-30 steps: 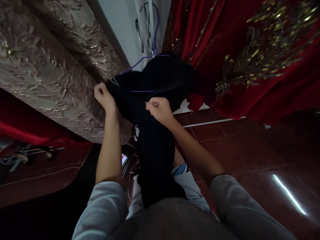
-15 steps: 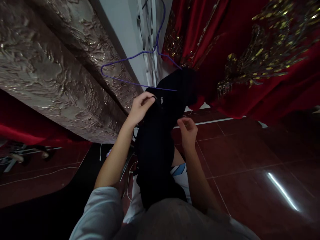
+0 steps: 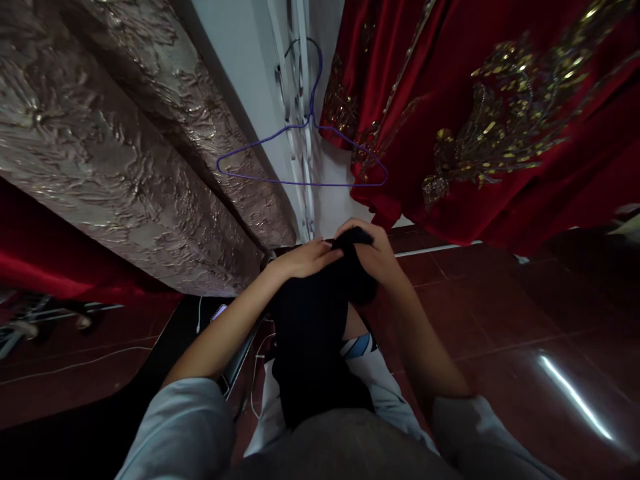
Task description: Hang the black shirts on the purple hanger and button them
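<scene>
A black piece of clothing (image 3: 315, 333) lies along my lap, its far end bunched up between my hands. My left hand (image 3: 310, 259) grips the upper edge of the cloth from the left, thumb and fingers closed. From the right, my right hand (image 3: 373, 250) is wrapped round a bunched fold, the fingers over its top. Just beyond both hands hangs a purple wire hanger (image 3: 305, 183), bare along its whole lower bar. The garment's exact kind is too dark to make out.
Shiny beige textured fabric (image 3: 125, 147) hangs at the left. Red cloth with gold sequins (image 3: 475, 133) hangs at the right. White metal bars (image 3: 303, 140) stand behind the hanger. A white cable (image 3: 85, 363) runs over the dark red tiled floor (image 3: 500, 333).
The black garment's far end has come off the hanger and down toward my lap. My right hand has moved up and left and taken hold of it. The left hand moved lower and right.
</scene>
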### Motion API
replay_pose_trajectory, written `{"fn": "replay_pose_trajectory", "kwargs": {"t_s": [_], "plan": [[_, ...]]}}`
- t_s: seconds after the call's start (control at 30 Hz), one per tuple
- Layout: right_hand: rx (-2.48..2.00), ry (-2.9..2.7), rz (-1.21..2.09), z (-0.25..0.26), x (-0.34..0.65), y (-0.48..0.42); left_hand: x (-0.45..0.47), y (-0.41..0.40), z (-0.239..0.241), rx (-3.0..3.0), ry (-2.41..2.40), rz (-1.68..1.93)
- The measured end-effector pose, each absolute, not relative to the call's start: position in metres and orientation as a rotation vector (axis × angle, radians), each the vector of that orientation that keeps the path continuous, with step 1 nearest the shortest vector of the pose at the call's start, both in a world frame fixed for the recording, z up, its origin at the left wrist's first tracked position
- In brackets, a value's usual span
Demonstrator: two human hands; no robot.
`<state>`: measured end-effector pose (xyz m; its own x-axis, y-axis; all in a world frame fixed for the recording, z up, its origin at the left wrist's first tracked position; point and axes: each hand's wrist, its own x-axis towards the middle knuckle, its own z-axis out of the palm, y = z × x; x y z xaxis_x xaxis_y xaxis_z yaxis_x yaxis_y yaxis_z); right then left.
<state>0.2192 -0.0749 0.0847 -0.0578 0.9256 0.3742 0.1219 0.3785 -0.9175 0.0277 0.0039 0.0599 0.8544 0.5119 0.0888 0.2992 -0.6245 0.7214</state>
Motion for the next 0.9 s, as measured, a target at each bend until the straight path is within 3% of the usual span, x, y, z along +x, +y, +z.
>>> {"fn": "replay_pose_trajectory", "kwargs": {"t_s": [0.1, 0.17, 0.33, 0.43, 0.57, 0.63, 0.77, 0.9], "plan": [[-0.926, -1.606, 0.721, 0.105, 0.221, -0.052, 0.014, 0.009, 0.033, 2.298, 0.604, 0.308], [-0.869, -1.638, 0.679, 0.116, 0.212, -0.033, 0.005, 0.010, 0.027, 2.204, 0.610, 0.474], [-0.631, -1.888, 1.011, 0.133, 0.179, -0.008, -0.007, 0.010, 0.051, 1.865, 0.627, 0.965], [-0.642, -1.938, 1.013, 0.145, 0.183, -0.009, -0.021, 0.014, 0.070, 2.069, 0.682, 0.766], [-0.811, -1.856, 0.736, 0.155, 0.209, -0.005, -0.060, 0.028, 0.073, 2.557, 0.934, 0.198], [-0.852, -1.799, 0.607, 0.146, 0.215, 0.010, -0.081, 0.037, 0.071, 2.672, 1.114, 0.078], [-0.908, -1.660, 0.540, 0.103, 0.210, 0.058, -0.116, 0.043, 0.077, 2.681, 1.316, 0.190], [-1.111, -1.461, 0.634, 0.066, 0.210, 0.082, -0.139, 0.033, 0.083, 2.588, 1.213, 0.293]]}}
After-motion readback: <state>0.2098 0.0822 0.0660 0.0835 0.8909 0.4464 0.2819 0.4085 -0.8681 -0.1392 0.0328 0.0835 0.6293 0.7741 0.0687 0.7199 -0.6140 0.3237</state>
